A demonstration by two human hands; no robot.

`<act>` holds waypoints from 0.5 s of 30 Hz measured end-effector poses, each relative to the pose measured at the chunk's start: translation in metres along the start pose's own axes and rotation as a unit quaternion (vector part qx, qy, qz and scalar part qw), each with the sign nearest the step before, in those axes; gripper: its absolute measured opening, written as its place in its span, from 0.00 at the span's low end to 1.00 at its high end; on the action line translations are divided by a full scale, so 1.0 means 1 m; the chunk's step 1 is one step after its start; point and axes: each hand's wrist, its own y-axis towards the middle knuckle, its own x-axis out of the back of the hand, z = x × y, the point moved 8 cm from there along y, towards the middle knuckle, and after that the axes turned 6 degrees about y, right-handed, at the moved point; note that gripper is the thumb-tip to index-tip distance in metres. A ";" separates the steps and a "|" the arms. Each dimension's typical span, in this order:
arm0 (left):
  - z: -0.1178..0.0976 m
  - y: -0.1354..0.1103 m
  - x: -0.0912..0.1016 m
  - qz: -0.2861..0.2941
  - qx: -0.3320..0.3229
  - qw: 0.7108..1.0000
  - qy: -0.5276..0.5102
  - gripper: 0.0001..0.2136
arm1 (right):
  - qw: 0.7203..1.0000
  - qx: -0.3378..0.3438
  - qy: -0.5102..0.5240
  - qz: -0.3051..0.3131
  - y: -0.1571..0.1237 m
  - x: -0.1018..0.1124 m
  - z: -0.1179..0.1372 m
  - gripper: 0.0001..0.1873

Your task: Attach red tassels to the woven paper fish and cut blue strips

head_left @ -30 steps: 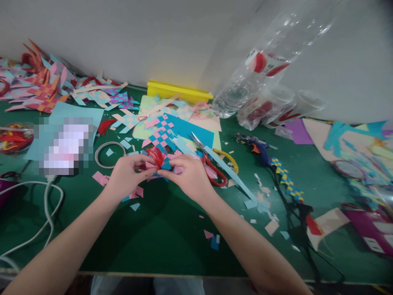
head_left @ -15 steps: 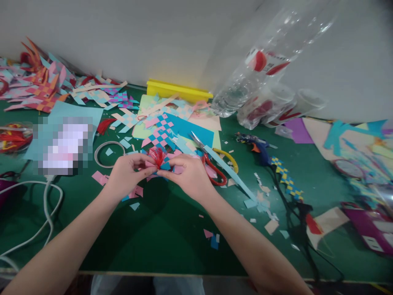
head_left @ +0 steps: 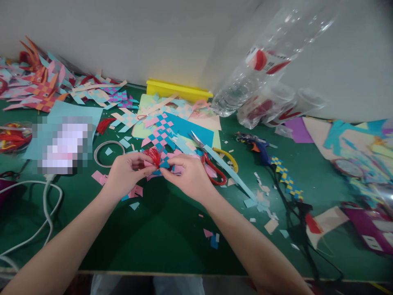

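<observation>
My left hand (head_left: 126,170) pinches a pink-and-blue woven paper piece (head_left: 165,164) together with a red tassel (head_left: 153,155), whose strands fan out above the fingertips. On the other side of the same paper, my right hand (head_left: 190,174) has its thumb and forefinger at the blue end. Both hands hover low over the green table, and my fingers hide part of the woven piece. Just beyond lies another pink-and-blue woven paper strip (head_left: 161,130). Scissors with red and yellow handles (head_left: 217,178) rest right of my right hand, a pale blue strip (head_left: 235,176) across them.
A glue gun (head_left: 260,153) with a black cord lies on the right. Behind it stand a plastic bottle (head_left: 233,92) and cups (head_left: 307,104). At left are a tape roll (head_left: 96,155), a phone (head_left: 66,145) with a white cable, and piled woven paper pieces (head_left: 43,90). Scraps are scattered about.
My right thumb and fingers have shifted slightly to the right along the blue end. The tassel has tilted a little to the left in my left hand.
</observation>
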 end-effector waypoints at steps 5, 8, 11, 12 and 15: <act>-0.003 -0.001 0.001 -0.006 -0.019 0.999 0.026 0.07 | 1.000 0.008 0.005 -0.023 -0.002 0.000 0.000 0.05; -0.004 -0.001 0.000 -0.004 -0.032 0.999 0.039 0.06 | 0.999 0.023 0.004 -0.040 -0.003 0.001 0.001 0.05; -0.005 -0.003 0.000 -0.006 -0.036 0.998 0.043 0.06 | 0.998 0.034 0.005 -0.058 -0.005 0.002 0.001 0.05; -0.005 -0.003 0.000 -0.009 -0.037 0.998 0.044 0.06 | 0.997 0.035 0.008 -0.061 -0.005 0.002 0.001 0.05; -0.006 -0.004 0.000 -0.017 -0.042 0.998 0.045 0.06 | 0.997 0.038 0.014 -0.068 -0.005 0.002 0.000 0.05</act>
